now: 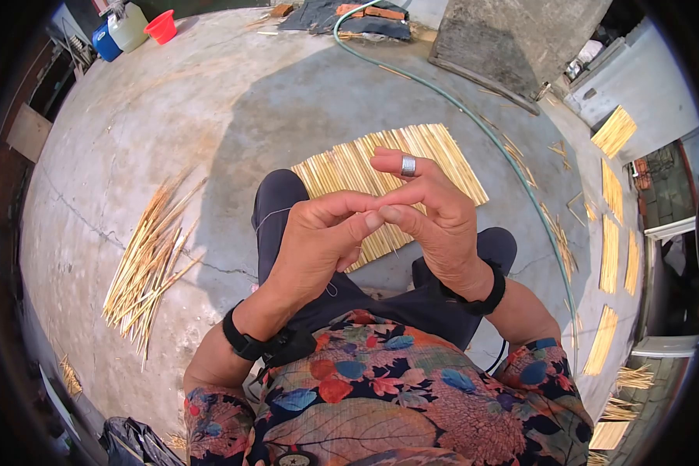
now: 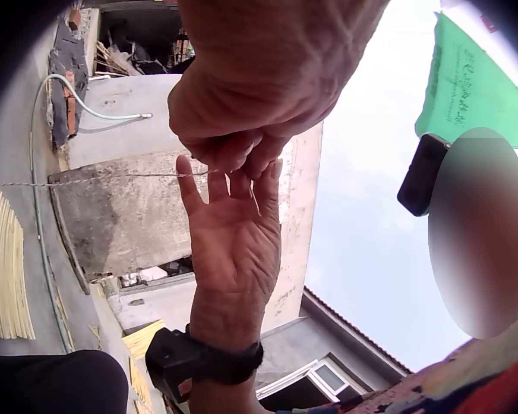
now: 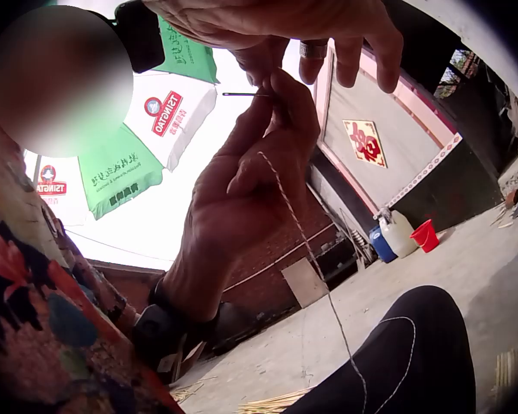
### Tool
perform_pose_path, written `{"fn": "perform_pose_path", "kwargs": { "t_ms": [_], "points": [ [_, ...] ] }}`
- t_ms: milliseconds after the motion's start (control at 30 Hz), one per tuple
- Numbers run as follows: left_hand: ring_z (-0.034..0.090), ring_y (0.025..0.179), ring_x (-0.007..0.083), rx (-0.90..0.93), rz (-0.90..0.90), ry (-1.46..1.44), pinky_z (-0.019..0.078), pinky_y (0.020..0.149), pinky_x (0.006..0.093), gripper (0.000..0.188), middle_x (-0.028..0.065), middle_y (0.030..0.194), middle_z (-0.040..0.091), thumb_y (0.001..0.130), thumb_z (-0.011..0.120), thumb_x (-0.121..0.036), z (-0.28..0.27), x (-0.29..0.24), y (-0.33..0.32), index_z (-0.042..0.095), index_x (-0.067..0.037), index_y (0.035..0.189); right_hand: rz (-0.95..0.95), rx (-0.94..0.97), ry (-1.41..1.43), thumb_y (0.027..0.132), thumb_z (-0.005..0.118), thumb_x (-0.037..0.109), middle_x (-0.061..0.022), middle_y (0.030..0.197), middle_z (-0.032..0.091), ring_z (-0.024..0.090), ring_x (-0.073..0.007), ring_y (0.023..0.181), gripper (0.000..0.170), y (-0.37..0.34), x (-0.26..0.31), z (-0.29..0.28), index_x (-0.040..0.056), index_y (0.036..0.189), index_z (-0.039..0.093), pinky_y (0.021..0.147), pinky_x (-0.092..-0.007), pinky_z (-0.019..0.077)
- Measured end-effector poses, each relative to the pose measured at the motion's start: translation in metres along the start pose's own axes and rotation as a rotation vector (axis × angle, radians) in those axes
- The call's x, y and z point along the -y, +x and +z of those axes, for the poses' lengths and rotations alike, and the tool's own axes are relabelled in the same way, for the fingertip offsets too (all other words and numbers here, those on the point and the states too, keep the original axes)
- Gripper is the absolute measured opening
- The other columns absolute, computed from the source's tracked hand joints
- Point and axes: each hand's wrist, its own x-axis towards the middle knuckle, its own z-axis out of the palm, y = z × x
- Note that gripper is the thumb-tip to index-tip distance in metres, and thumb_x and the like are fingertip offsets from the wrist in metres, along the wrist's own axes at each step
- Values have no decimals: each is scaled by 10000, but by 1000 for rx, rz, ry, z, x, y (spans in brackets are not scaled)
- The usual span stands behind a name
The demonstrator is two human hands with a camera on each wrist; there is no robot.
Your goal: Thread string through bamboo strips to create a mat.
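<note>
Right wrist view: left hand (image 3: 243, 177) and right hand (image 3: 281, 21), meeting in a pinch, hold one needle (image 3: 242, 94), one thread (image 3: 318, 263)

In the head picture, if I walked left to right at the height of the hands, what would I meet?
Straw pile → left hand → right hand → hose → straw panels.

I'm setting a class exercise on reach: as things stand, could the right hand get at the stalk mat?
Probably yes: between the right hand and the stalk mat nothing visible bars the way, though that hand meets the left hand at a needle and may need freeing.
</note>
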Motion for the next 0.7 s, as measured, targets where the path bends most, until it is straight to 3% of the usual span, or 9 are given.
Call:
{"fn": "perform_pose_path", "kwargs": {
  "t_ms": [33,167,233,367,467,633,700],
  "points": [
    [380,431,22,1,2,0,271,371,166,153,-30,592,511,822,592,-128,1,0,1,623,-22,928,-109,-33,-87,768,631,106,-94,1014,573,527,-176,954,96,1,-1,0,40,838,623,817,-277,403],
    [380,431,16,-10,13,-22,280,372,161,150,-14,658,558,825,587,-133,7,0,3,623,-21,918,-70,-79,-29,762,638,99,-100,994,571,533,-164,929,81,2,-3,0,31,795,607,802,-272,412],
    [380,434,13,-15,10,-9,284,374,158,148,-4,697,587,826,585,-131,9,-1,4,622,-19,915,86,-123,150,782,627,113,-100,973,569,534,-151,914,96,2,-6,-2,25,782,588,781,-266,420],
    [380,446,2,-14,55,74,295,382,151,148,32,823,635,830,573,-129,9,-2,5,620,-16,912,144,-183,309,823,591,167,-92,956,572,539,-142,885,153,10,-4,-20,18,797,571,763,-258,426],
    [381,449,1,2,51,81,296,382,150,150,40,850,640,834,567,-134,9,-2,5,620,-16,910,160,-104,439,862,540,224,-97,1023,548,522,-148,944,211,10,-5,-28,15,862,571,807,-257,413],
    [387,445,3,9,40,23,287,374,149,148,27,815,632,832,572,-130,11,-2,7,618,-16,913,134,76,219,853,537,203,-123,1221,434,444,-171,1096,249,-2,4,-15,29,1026,583,909,-281,363],
    [392,443,7,14,16,-14,278,365,150,148,3,750,608,826,583,-127,9,1,8,617,-22,924,138,110,202,844,548,183,-122,1212,448,452,-174,1089,239,-2,4,-17,36,1027,590,906,-283,366]
  ]
}}
